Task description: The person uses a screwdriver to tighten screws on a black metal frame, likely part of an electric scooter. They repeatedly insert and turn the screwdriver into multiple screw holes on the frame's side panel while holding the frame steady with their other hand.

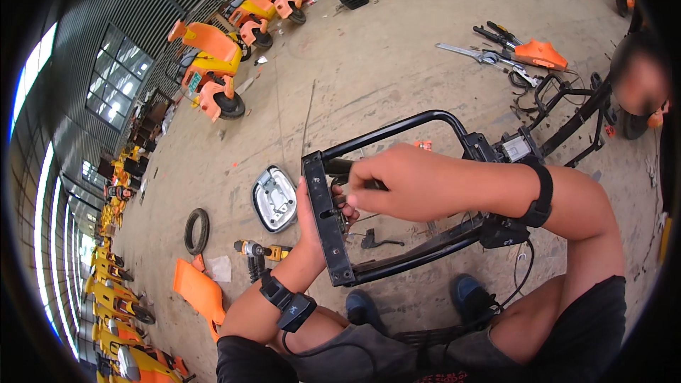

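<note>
A black metal scooter frame (386, 128) lies in front of me, with a flat slotted end plate (332, 237) across its left end. My left hand (309, 221) is closed around this plate from its left side, and its fingertips show on the plate's inner side. Inside the frame, close to those fingertips, my right hand (386, 181) is curled in a pinch. What lies between the right fingers is too small and hidden to make out. Below the hands, a brake lever (379, 240) rests on the floor within the frame's outline.
Left of the frame are a white-lined black shell (275, 200), a tyre (196, 231), a power tool (253, 250) and an orange panel (198, 289). Forks and an orange cover (540, 54) lie at the upper right, near another person. Scooters (213, 64) stand along the left.
</note>
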Demonstrator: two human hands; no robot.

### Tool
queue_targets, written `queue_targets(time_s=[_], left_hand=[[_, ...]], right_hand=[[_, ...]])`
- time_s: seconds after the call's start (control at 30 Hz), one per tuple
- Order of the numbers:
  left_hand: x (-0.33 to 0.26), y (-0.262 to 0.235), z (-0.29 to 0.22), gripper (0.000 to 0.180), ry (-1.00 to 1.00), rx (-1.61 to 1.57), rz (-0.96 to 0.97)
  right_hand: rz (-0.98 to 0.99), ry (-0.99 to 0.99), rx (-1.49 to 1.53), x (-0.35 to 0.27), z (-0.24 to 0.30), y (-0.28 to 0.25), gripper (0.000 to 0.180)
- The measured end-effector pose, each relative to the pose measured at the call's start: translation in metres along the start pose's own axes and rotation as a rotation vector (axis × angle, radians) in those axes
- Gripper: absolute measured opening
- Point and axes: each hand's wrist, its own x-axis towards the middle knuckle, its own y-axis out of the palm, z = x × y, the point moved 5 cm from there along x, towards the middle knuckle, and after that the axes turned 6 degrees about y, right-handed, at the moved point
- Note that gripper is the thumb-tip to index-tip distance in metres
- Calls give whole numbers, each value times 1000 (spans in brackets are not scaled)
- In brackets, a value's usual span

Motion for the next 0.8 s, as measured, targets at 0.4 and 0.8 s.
queue_targets(time_s=[0.4,0.8], left_hand=[[0,4,1,68,-36,-73,-26],[0,5,3,69,-45,-117,-41]], right_hand=[[-216,152,313,72,-31,-7,31],[-203,419,540,75,-65,-13,28]])
